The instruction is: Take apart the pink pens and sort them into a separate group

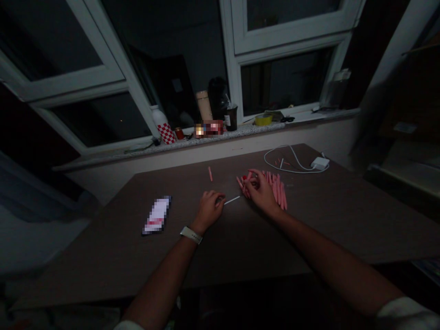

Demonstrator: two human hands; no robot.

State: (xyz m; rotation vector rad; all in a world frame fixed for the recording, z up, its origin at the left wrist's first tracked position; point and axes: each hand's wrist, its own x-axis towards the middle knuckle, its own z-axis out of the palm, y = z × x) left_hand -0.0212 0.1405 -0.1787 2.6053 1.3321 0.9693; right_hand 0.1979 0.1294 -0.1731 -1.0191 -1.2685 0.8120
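My left hand (210,207), with a pale watch on its wrist, rests on the brown table (103,256) with its fingers pinched on the end of a thin white stick (233,200). My right hand (259,189) lies over a heap of several pink pen-like tubes (279,190), its fingers curled round one of them. One lone pink tube (210,173) lies apart, farther back on the table.
A blurred flat rectangle (157,215) lies left of my left hand. A white charger with its cable (319,162) sits at the table's back right. The windowsill (275,123) holds a checked bottle (165,127), cups and a yellow bowl (263,120).
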